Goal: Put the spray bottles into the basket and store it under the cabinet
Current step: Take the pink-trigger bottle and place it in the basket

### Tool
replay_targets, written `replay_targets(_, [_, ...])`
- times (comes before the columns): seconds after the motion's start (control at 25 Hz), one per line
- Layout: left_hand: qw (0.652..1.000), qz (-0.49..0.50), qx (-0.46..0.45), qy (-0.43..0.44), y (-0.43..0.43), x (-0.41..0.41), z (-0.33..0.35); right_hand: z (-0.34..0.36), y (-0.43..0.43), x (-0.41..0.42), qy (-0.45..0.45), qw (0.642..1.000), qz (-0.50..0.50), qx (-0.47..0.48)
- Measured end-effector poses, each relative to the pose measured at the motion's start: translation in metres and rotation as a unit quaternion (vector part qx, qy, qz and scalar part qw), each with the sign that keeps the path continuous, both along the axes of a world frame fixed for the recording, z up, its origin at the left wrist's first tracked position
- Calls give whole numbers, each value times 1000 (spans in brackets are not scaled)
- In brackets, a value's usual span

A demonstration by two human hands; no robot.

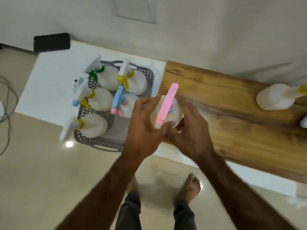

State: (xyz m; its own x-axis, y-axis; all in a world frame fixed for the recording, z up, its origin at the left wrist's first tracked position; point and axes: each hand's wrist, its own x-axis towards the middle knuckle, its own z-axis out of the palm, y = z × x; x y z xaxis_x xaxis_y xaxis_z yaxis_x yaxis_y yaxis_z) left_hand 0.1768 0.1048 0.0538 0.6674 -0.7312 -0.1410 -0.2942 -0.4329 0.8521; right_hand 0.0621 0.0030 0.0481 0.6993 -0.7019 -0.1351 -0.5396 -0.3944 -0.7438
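A grey perforated basket stands on a white surface and holds several white spray bottles with green, yellow, blue and pink triggers. Both hands hold another white bottle with a pink spray head just right of the basket, over the edge of the wooden top. My left hand grips its left side with the thumb near the nozzle. My right hand wraps round its right side. A further white bottle with a yellow collar lies on the wooden top at the far right.
The wooden top runs right along a pale wall. Part of another white object shows at the right edge. A black box sits behind the white surface. Cables lie on the tiled floor at left. My bare feet stand below.
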Motion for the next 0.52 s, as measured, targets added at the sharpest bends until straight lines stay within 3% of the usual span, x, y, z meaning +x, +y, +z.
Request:
replay_targets(0.16, [999, -16, -9, -49, 63, 24, -9, -4, 60, 28, 17, 999, 36, 15])
replay_targets(0.32, [999, 0, 1, -38, 100, 38, -24, -25, 100, 44, 7, 999, 19, -27])
replay_targets(0.52, [1000, 6, 14, 18, 124, 50, -48, -46, 116, 54, 88, 993, 39, -75])
